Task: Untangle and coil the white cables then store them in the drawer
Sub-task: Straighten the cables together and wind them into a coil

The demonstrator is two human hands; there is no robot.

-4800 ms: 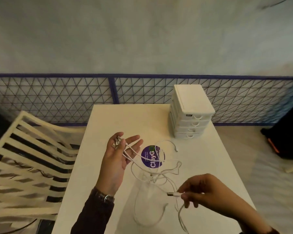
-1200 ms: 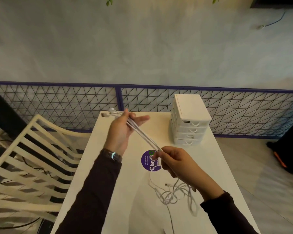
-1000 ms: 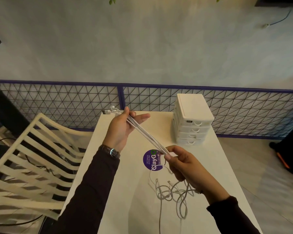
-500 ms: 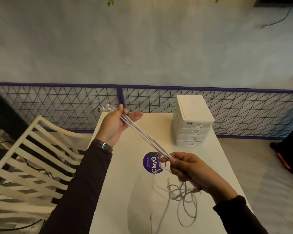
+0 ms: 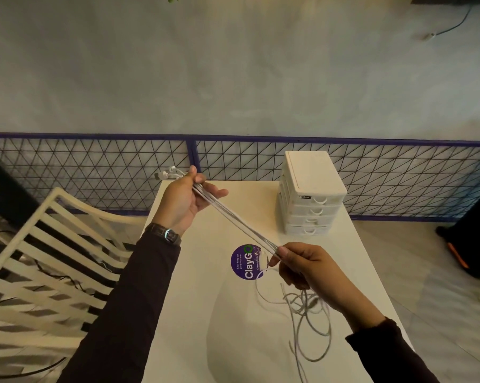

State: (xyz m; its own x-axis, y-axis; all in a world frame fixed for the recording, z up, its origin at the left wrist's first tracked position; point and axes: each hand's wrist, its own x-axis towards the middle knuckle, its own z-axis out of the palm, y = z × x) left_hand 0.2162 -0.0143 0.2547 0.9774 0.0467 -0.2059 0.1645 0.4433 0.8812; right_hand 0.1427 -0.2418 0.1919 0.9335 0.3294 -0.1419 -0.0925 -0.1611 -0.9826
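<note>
Several white cables (image 5: 233, 219) run taut as one bundle between my two hands above the table. My left hand (image 5: 185, 201) grips their plug ends, which stick out past my thumb at the upper left. My right hand (image 5: 299, 262) pinches the same bundle lower down, near the purple sticker. Below my right hand the loose ends of the cables (image 5: 309, 313) hang in tangled loops onto the table. A white drawer unit (image 5: 310, 194) with several shut drawers stands at the table's far right.
The white table (image 5: 194, 313) carries a round purple ClayGo sticker (image 5: 245, 262). A cream slatted chair (image 5: 48, 261) stands close on the left. A blue wire-mesh fence (image 5: 95, 167) runs behind the table. A dark object (image 5: 470, 244) sits on the floor at right.
My right hand has slid down the bundle away from my left hand, straightening a longer taut stretch. The loose loops under it have shifted on the table.
</note>
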